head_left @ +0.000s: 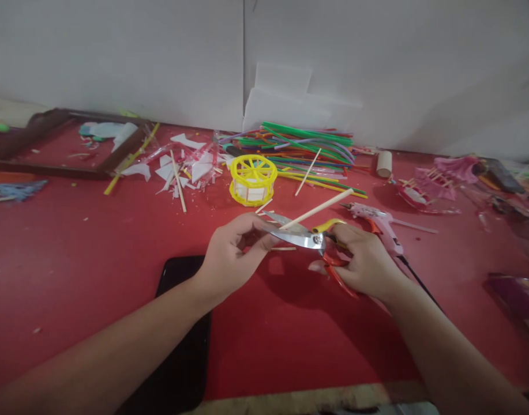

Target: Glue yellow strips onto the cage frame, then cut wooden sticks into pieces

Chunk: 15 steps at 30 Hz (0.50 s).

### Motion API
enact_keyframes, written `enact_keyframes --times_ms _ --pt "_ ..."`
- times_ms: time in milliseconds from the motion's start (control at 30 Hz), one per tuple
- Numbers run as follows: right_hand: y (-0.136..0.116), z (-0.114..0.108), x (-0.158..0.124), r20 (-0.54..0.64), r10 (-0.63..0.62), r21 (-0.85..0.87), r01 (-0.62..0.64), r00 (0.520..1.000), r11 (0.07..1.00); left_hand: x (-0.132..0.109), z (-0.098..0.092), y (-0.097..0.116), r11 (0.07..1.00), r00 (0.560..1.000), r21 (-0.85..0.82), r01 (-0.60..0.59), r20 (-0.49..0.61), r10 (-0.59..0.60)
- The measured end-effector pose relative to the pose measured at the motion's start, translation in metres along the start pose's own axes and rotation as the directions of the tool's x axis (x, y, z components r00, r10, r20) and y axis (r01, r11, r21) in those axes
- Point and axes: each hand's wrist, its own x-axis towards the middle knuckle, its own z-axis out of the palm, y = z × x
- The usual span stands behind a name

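Note:
My right hand (366, 259) grips a pair of scissors (305, 239) by its yellow and red handles. The blades are apart and point left. Between them lies a pale wooden stick (320, 207), slanting up to the right. Closed around the stick's lower left end is my left hand (233, 253), its fingers close to the blade tips. Just beyond the hands stands a small round yellow frame (253, 180) with a spoked top and pale upright sticks. Short cut stick pieces (264, 206) lie between it and my hands.
A pink glue gun (379, 225) lies right of my right hand. Near my left forearm is a black phone-like slab (184, 340). Coloured pipe cleaners (307, 144), paper scraps (201, 167) and a dark wooden frame (52, 167) line the back. A pink-topped model (437, 178) sits right.

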Motion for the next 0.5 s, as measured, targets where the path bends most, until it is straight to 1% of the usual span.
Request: enact_keyframes --times_ms 167,267,367,433,500 --pt "-0.003 0.002 -0.002 0.044 0.011 -0.087 -0.007 0.999 0.996 0.0 0.0 0.001 0.999 0.999 -0.009 -0.038 0.006 0.038" --pt "-0.007 0.002 -0.002 0.055 -0.009 -0.151 0.018 0.998 0.988 -0.001 -0.001 0.0 0.998 0.997 0.02 -0.065 0.05 0.063" --pt "-0.011 0.003 -0.002 0.08 -0.015 -0.181 0.029 0.997 0.983 -0.002 -0.002 -0.003 0.997 0.993 0.002 -0.077 0.086 0.077" --pt "-0.013 0.005 -0.002 0.091 0.015 -0.208 0.005 0.996 0.978 -0.003 -0.003 -0.004 0.997 0.993 0.004 -0.078 0.09 0.078" --pt "-0.015 0.006 -0.003 0.108 0.072 -0.251 -0.043 0.992 0.967 -0.004 -0.003 -0.005 0.995 0.993 0.052 -0.081 0.087 0.076"
